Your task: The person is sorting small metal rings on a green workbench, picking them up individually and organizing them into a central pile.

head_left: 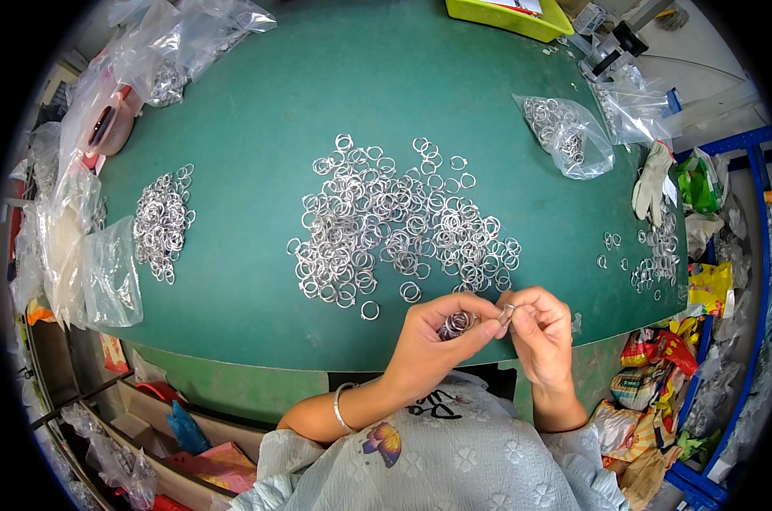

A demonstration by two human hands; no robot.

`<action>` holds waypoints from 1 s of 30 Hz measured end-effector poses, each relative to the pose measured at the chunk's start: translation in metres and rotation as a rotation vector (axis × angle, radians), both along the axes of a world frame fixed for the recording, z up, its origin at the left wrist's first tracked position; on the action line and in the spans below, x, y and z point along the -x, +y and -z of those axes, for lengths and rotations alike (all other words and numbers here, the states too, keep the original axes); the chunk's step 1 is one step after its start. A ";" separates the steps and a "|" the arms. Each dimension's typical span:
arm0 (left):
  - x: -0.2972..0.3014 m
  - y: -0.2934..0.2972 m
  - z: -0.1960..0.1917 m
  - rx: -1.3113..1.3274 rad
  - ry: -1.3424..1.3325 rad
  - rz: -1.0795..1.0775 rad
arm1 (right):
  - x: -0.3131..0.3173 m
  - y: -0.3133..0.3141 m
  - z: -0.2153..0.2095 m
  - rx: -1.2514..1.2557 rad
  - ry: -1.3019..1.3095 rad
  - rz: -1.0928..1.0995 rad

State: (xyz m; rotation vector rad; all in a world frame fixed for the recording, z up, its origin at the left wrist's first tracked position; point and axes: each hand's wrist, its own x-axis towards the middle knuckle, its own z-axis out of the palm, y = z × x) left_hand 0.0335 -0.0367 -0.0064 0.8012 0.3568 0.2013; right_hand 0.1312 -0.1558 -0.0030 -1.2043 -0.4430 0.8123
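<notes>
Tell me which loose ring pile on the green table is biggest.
The middle pile: it spreads far wider and holds many more rings than the compact left pile or scattered right pile.

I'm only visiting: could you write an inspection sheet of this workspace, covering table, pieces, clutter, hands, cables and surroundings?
Surface: green tabletop.
Job's things: small round silver metal rings in a large central pile and a smaller left pile; others lie loose at right.
Clutter: clear plastic bag of rings, white fabric glove, yellow-green plastic tray at the far edge.
Hands: left hand cups several rings; its fingertips and the right hand meet at a small silver piece.
Cables: thin dark line, upper right; cannot tell.
Surroundings: blue shelf frame and colourful packages at right.
</notes>
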 end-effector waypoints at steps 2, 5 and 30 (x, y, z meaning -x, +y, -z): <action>0.000 0.001 -0.003 0.051 0.071 -0.028 | 0.005 0.002 -0.002 0.056 -0.135 0.077; 0.000 -0.001 0.008 0.041 0.110 0.019 | -0.001 0.007 -0.004 0.179 -0.949 0.060; -0.003 0.000 0.022 0.072 0.198 0.060 | -0.035 -0.005 0.020 0.442 -0.243 0.243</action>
